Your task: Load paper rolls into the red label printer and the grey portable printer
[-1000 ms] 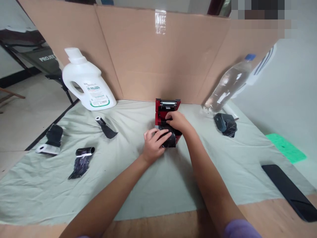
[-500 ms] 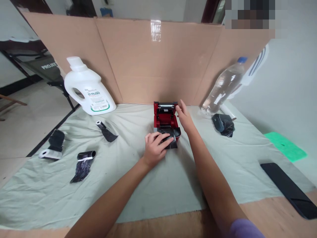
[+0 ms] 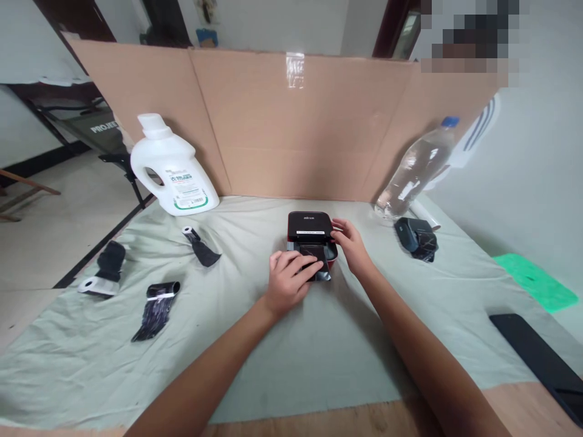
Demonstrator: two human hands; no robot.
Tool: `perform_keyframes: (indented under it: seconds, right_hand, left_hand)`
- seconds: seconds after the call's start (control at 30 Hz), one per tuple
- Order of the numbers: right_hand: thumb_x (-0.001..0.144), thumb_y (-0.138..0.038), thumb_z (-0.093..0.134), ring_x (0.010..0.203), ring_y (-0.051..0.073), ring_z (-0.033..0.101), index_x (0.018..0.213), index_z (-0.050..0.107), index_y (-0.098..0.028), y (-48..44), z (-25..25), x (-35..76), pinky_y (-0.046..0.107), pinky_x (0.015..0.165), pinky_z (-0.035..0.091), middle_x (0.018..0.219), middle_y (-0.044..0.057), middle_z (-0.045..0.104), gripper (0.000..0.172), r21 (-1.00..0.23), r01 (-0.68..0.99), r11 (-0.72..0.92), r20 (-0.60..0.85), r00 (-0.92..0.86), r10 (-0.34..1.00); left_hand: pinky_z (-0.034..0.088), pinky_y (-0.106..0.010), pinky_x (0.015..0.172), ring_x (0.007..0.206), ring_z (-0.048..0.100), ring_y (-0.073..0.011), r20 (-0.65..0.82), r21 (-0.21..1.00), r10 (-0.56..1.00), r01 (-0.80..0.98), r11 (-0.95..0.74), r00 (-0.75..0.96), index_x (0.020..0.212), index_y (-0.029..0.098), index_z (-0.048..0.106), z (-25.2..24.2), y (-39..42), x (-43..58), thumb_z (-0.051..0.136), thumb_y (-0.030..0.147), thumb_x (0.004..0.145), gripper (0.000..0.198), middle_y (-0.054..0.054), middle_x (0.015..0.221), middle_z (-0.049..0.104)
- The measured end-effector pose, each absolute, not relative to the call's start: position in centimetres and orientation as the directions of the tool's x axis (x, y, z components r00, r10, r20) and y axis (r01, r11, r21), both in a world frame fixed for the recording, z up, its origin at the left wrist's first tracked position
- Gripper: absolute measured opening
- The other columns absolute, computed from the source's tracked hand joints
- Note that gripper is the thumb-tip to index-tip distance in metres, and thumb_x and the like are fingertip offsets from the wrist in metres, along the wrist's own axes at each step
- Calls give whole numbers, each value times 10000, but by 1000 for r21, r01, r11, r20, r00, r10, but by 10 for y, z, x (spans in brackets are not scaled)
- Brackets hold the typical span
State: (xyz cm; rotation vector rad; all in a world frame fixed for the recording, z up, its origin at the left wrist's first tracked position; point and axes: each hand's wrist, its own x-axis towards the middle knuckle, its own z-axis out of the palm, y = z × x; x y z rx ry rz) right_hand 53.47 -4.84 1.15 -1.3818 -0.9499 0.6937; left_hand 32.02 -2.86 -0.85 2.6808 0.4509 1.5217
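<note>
A small red and black printer (image 3: 310, 227) sits in the middle of the pale cloth (image 3: 319, 340), its black lid down. A strip of black film (image 3: 322, 272) sticks out of its front. My left hand (image 3: 288, 279) rests on that strip with its fingers curled over it. My right hand (image 3: 351, 244) touches the printer's right side, fingers bent against the lid's edge.
A white detergent jug (image 3: 170, 169) stands at the back left, a clear water bottle (image 3: 415, 167) leans at the back right, both before a cardboard screen (image 3: 291, 121). Black film rolls (image 3: 157, 300) lie left; a black bundle (image 3: 415, 238) right. A dark phone (image 3: 542, 358) lies near the right edge.
The printer's lid, open and upright before, is now shut. My right hand came down from the lid's top to the printer's right side. My left hand stayed on the black strip.
</note>
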Motion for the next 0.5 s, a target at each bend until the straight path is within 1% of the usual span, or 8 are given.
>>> perform_keyframes:
  seconds: [0.07, 0.17, 0.27, 0.33, 0.43, 0.47, 0.5]
  right_hand:
    - [772, -428, 641, 1171, 260, 620, 1166, 632, -234, -48, 15, 534, 418, 913, 540, 1310, 106, 663, 440, -989, 115, 96, 140, 487, 862]
    - [807, -473, 629, 1167, 254, 625, 1165, 643, -237, -44, 20, 533, 404, 889, 557, 1307, 98, 666, 429, -993, 80, 84, 113, 503, 857]
    - [823, -452, 594, 1171, 248, 625, 1177, 644, -232, -42, 21, 534, 382, 871, 564, 1314, 97, 666, 419, -991, 105, 81, 123, 497, 859]
    - [823, -406, 558, 1188, 244, 619, 1208, 636, -235, -43, 19, 533, 373, 876, 562, 1343, 93, 656, 428, -986, 149, 72, 135, 476, 869]
    - [801, -361, 528, 1200, 243, 618, 1264, 612, -232, -47, 15, 530, 379, 913, 550, 1368, 89, 647, 488, -983, 179, 41, 122, 465, 877]
    - [796, -357, 523, 1211, 244, 614, 1272, 607, -226, -48, 12, 529, 385, 940, 540, 1368, 89, 649, 501, -983, 181, 38, 120, 468, 876]
    - [795, -359, 520, 1227, 245, 607, 1274, 604, -219, -49, 10, 527, 392, 977, 525, 1368, 90, 650, 506, -983, 180, 41, 122, 472, 873]
  left_hand:
    - [354, -393, 856, 956, 579, -213, 825, 153, 262, 249, -956, 500, 1132, 285, 764, -8, -30, 320, 508, 117, 931, 367, -25, 1075, 784]
    - [359, -364, 780, 877, 574, -188, 807, 100, 225, 249, -963, 547, 1163, 302, 756, -9, -31, 321, 491, 105, 938, 399, -18, 1077, 785]
    - [352, -353, 735, 848, 577, -181, 809, 61, 180, 224, -973, 560, 1165, 296, 754, -10, -31, 322, 504, 110, 935, 387, -22, 1069, 784]
    - [360, -355, 742, 859, 581, -186, 801, 73, 192, 226, -971, 567, 1163, 294, 755, -11, -31, 321, 516, 137, 930, 369, -31, 1068, 782]
    - [382, -362, 778, 873, 590, -197, 785, 112, 231, 235, -965, 575, 1145, 297, 759, -12, -30, 317, 522, 172, 921, 348, -41, 1063, 777]
    - [391, -364, 799, 885, 596, -200, 784, 137, 244, 224, -965, 571, 1146, 294, 754, -12, -29, 316, 522, 175, 917, 347, -44, 1069, 773]
    - [402, -367, 828, 917, 604, -205, 787, 190, 279, 214, -958, 551, 1158, 288, 744, -12, -27, 316, 515, 175, 918, 351, -49, 1088, 764]
